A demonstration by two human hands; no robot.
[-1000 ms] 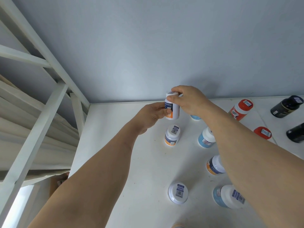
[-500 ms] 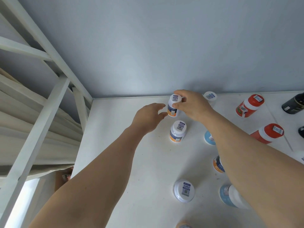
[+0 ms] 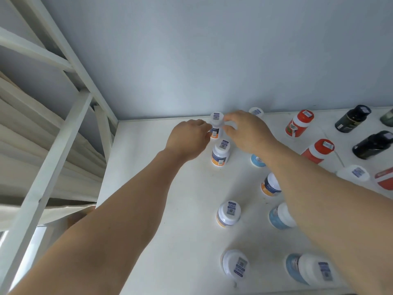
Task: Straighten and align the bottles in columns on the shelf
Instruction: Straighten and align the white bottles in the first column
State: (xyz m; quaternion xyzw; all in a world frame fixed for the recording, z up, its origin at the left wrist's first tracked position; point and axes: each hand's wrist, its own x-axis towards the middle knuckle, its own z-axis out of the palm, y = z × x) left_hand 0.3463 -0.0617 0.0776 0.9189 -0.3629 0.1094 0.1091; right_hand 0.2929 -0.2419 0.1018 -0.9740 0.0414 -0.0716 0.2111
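Note:
A small white-capped bottle with an orange label (image 3: 216, 124) stands upright at the back of the white shelf (image 3: 148, 188), close to the wall. My left hand (image 3: 189, 139) is at its left side, fingertips touching the label. My right hand (image 3: 247, 132) is at its right, thumb and forefinger just beside the cap, not around it. In front of this bottle stand three similar ones in a rough line: the nearest (image 3: 221, 153), a middle one (image 3: 228, 213) and a front one (image 3: 235, 266).
Under my right arm runs a second column of blue- and orange-labelled bottles (image 3: 280, 216). Two red bottles (image 3: 298, 123) and two black bottles (image 3: 353, 118) lean at the right. The white shelf frame (image 3: 53, 145) rises at the left.
The back bottle, held up a second ago, now stands on the shelf near the wall. My right hand has loosened from its cap, and my left hand has moved in against its side.

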